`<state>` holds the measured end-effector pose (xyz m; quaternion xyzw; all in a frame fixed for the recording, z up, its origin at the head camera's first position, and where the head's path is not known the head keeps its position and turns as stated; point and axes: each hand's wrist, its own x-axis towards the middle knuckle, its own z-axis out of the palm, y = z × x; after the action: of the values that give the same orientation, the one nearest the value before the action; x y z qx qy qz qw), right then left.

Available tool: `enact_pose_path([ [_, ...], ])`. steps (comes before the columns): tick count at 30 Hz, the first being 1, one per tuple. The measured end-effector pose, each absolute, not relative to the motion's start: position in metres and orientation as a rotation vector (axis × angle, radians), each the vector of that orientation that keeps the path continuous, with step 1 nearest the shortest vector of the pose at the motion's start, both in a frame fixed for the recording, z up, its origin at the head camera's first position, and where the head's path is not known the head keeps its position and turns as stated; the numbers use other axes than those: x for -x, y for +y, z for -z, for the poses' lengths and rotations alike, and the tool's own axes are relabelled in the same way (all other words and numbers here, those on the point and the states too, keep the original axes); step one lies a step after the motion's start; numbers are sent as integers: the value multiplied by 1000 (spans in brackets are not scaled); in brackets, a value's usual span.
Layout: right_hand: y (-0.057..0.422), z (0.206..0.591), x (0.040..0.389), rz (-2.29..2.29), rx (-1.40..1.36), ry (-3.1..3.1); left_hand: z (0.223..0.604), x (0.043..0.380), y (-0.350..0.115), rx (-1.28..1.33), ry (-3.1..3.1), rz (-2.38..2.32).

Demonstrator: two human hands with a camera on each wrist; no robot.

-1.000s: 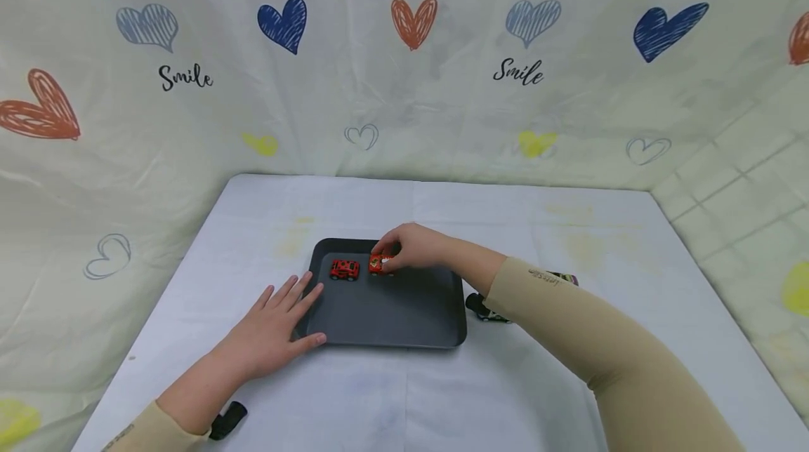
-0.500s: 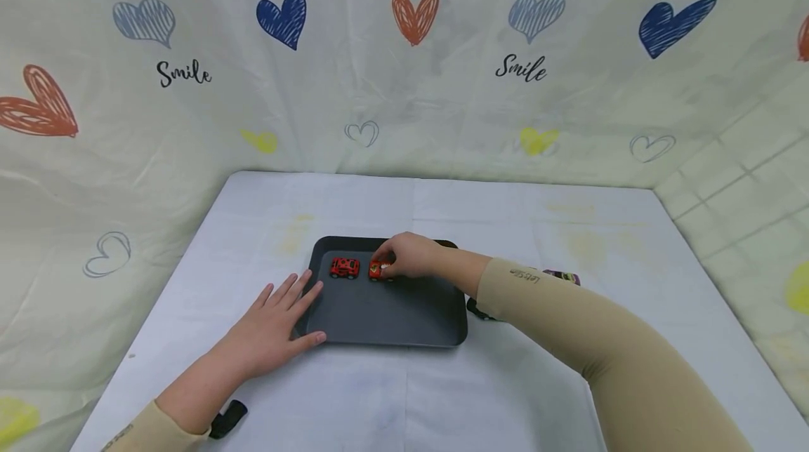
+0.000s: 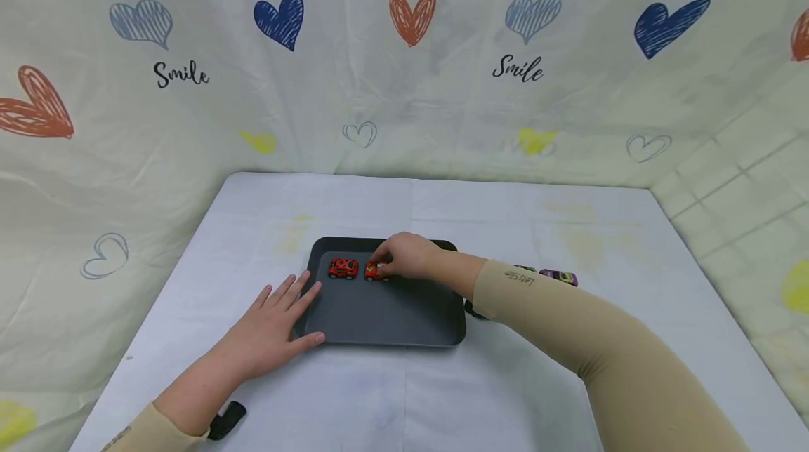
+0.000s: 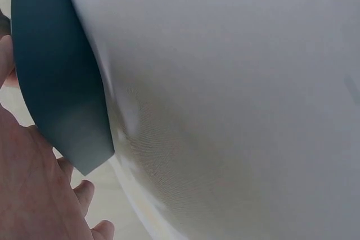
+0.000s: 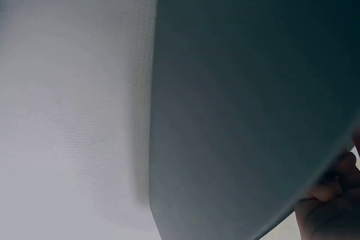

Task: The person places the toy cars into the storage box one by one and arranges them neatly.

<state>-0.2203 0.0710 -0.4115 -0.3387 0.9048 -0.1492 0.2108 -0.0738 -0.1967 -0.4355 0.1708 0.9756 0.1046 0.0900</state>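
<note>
A dark grey tray (image 3: 385, 318) lies on the white-covered table. Inside it, near the back left, a red toy car (image 3: 343, 269) stands on its wheels. Just right of that car, my right hand (image 3: 407, 255) pinches a second red-orange toy car (image 3: 373, 271), partly covered by the fingers. With fingers spread, my left hand (image 3: 268, 333) rests against the tray's left edge. The left wrist view shows the tray's outer wall (image 4: 62, 71) beside that hand. In the right wrist view the tray wall (image 5: 242, 105) fills much of the picture and hides most of the fingers.
Right of the tray, a purple toy car (image 3: 559, 276) sits beside another car mostly covered by the right sleeve (image 3: 556, 311). A black object (image 3: 474, 310) shows under that forearm. Another black piece (image 3: 227, 420) is at the left wrist. A cloth with printed hearts hangs behind the table.
My right hand has come slightly lower and left in view, bringing the second car a little closer to the first. The left hand stays at the tray edge.
</note>
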Motion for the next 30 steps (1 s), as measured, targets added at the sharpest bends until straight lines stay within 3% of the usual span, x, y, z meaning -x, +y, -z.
enact_pose_path([
  [30, 110, 375, 223, 633, 897, 2564, 437, 73, -198, -535, 2914, -392],
])
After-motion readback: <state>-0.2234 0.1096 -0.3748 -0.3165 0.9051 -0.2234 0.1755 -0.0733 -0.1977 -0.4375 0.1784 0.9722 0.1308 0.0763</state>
